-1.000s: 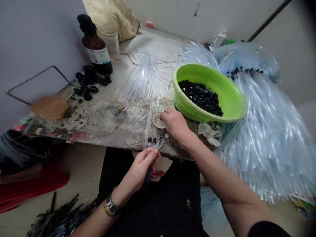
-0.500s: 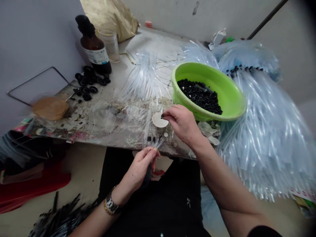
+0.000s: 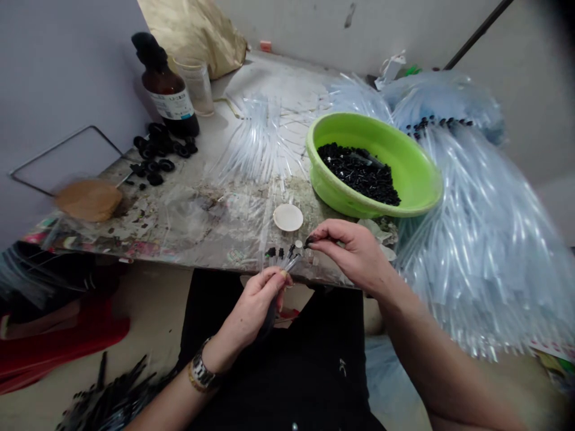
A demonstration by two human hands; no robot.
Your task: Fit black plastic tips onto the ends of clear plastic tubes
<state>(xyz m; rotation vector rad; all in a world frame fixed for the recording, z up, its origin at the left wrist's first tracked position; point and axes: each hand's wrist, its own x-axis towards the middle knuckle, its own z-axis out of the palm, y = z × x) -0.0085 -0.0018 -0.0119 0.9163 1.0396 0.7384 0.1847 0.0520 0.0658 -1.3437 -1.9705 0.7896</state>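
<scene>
**Worktop (image 3: 251, 72) edge invites small spills**

The basin (image 3: 332, 193), loaded with black parts (image 3: 359, 173), could tip if the right forearm caught it. The hands are apart. The left hand (image 3: 258, 305) grips tubes (image 3: 293, 261), some black-tipped; a loosened hold could let them slide. The dish (image 3: 288, 217) could spill if brushed. Pinched in the right hand (image 3: 359, 257), the black piece (image 3: 308, 242) could slip from dark-smudged fingertips.

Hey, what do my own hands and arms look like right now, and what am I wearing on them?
Your left hand and right hand are ungloved, and no sleeve shows on either forearm. The left wrist has a silver-toned metal watch with a linked band, plus a gold-coloured bracelet on its elbow side. The right wrist looks free of jewellery.
</scene>
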